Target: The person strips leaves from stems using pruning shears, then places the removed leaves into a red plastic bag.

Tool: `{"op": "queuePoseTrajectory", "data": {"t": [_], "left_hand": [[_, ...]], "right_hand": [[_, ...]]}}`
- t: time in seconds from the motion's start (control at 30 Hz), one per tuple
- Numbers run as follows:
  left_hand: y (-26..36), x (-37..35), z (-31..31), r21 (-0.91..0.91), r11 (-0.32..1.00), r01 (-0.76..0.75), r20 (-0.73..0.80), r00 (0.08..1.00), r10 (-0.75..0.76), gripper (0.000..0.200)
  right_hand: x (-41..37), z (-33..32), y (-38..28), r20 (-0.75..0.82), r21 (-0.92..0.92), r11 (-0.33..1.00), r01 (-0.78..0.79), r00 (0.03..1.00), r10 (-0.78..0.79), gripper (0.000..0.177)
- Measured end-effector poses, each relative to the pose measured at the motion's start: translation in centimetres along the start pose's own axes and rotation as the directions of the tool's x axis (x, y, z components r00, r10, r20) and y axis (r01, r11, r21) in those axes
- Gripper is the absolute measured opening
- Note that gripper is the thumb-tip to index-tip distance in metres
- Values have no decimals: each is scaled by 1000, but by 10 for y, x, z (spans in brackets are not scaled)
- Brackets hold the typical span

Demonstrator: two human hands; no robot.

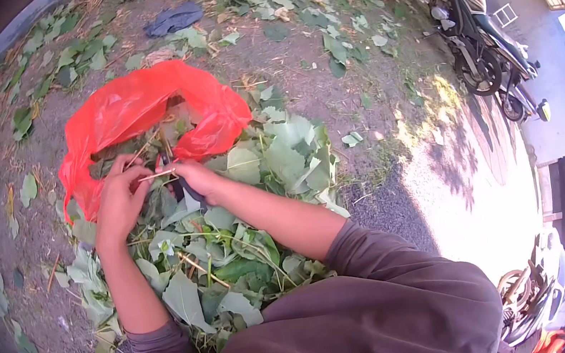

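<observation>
My left hand (119,196) is closed, its fingers pinching a thin stem (156,175) that reaches across to my right hand (198,180). That right hand is closed around a dark-handled tool (189,192) that looks like shears, though my fingers cover much of it. Both hands are over the mouth of a red plastic bag (118,109), which lies open with its rim spread around stems and leaves. Below my wrists and against my body is a heap of cut green leaves and stems (235,248).
Loose leaves (74,57) and dry bits litter the dirt ground. A dark cloth (174,18) lies beyond the bag. Motorcycles (471,27) stand by a wall at the upper right. More objects (529,286) are piled at the lower right, beside sunlit paving.
</observation>
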State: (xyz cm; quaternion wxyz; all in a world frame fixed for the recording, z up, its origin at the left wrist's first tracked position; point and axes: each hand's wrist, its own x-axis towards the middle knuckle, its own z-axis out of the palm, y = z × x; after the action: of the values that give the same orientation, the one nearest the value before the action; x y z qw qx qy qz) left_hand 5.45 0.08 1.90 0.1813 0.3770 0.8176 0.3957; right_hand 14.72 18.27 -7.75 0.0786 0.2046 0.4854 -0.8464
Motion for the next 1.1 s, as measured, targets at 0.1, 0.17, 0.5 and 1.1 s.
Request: {"op": "queuePoseTrajectory", "data": {"t": [0.1,0.17,0.5,1.1], "left_hand": [[6,0,-6,-29,999,-35,-34,999,34,15],[18,-5,-7,-20,1000,-18,31,999,18,16],[0,-2,3,-2,984,-177,-5,984,177,18],[-13,9,1,72,997,28,-541,841,15,23]], "right_hand": [[-1,-1,0,49,27,999,-33,998,31,30],[1,-2,3,57,28,999,-16,998,15,31],[1,1,-1,5,61,994,-91,996,91,33],[-7,6,2,100,-20,997,72,993,-70,27]]}}
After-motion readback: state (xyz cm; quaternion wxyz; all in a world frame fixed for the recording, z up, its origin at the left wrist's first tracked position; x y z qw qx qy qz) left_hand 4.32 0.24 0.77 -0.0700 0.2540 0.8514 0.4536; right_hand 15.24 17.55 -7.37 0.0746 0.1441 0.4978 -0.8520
